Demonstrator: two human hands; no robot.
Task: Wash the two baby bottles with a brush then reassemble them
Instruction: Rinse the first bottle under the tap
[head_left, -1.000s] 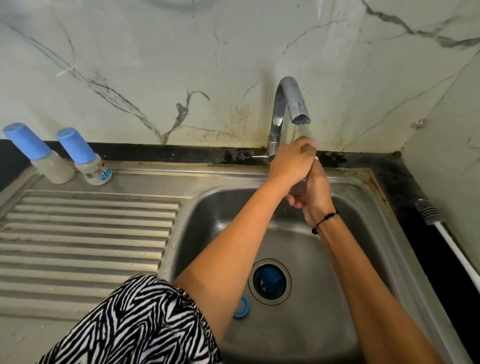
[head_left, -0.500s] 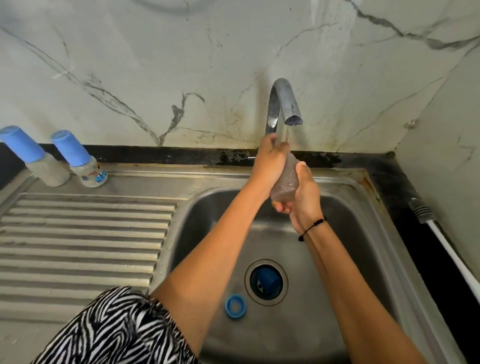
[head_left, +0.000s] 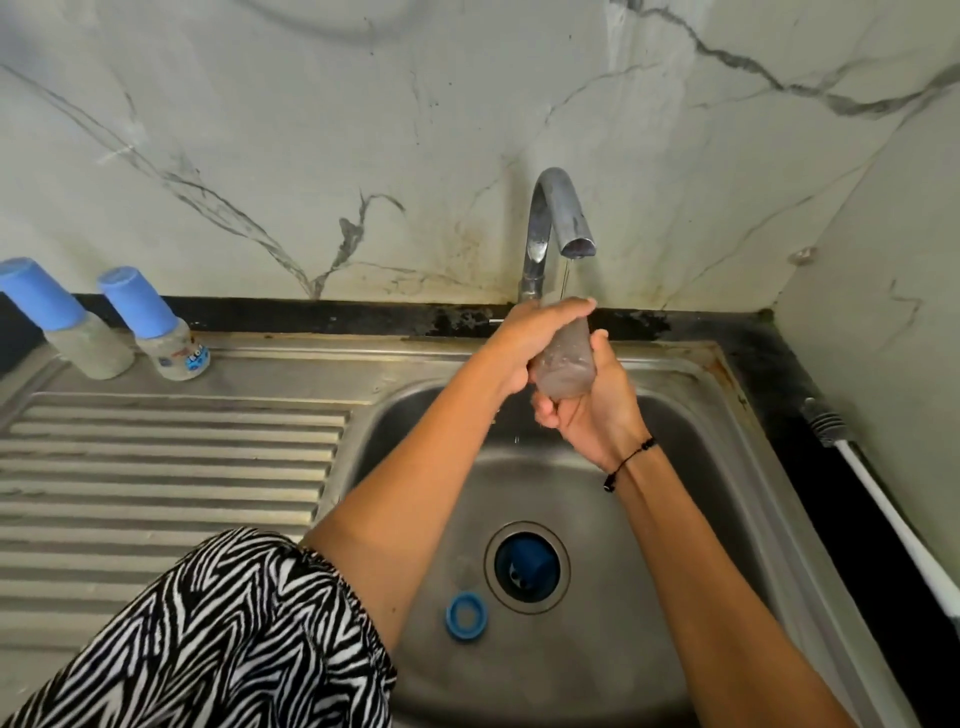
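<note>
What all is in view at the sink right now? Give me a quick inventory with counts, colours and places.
Capped bottles: 2, clear with blue caps, back left of the drainboard.
Bottle body: 1, clear, held under the faucet.
Faucet: 1, chrome, behind the basin, thin trickle running.
Ring: 1, blue, basin floor left of the drain.
Blue item: 1, inside the drain; cannot tell what.
Brush: 1, white handle, dark counter at right.
Sink: 1, steel, ribbed drainboard left.
Left hand: grips the bottle's top.
Right hand: grips the bottle from below.
</note>
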